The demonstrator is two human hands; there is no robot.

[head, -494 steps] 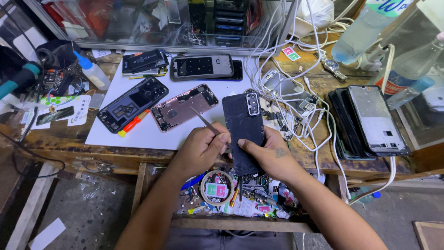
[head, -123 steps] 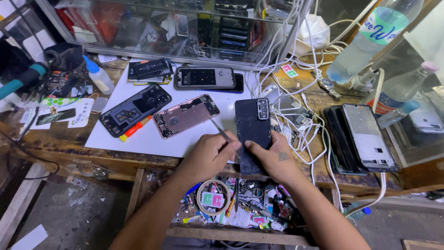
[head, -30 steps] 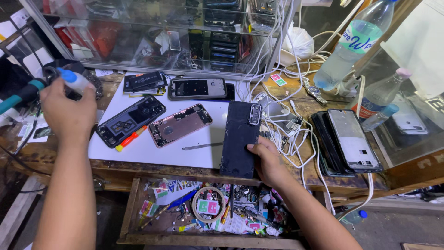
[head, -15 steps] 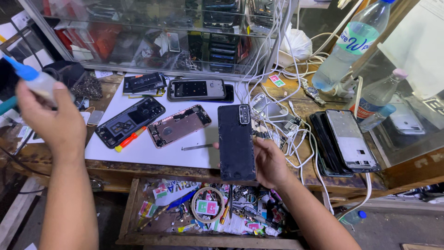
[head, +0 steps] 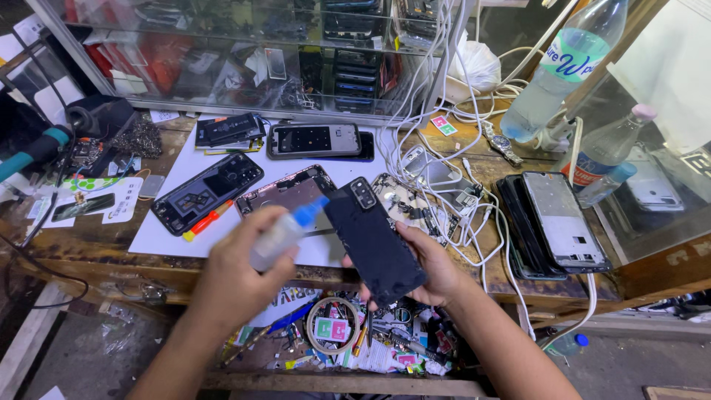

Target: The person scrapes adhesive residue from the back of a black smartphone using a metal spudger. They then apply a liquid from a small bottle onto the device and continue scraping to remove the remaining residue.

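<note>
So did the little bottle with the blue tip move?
Yes. The left hand has carried the small bottle from the far left of the bench rightward, over the white mat, its tip near the black phone back.

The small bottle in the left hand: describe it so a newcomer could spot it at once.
Start at the white sheet on the workbench. Just over its near edge, the left hand holds a small clear bottle, tilted toward the dark back cover. Its blue nozzle sets it apart from the big water bottles far right.

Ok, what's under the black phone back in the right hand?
Under the black phone back show the white mat, desk edge and open drawer. The right hand supports it; what lies directly beneath is covered.
</note>
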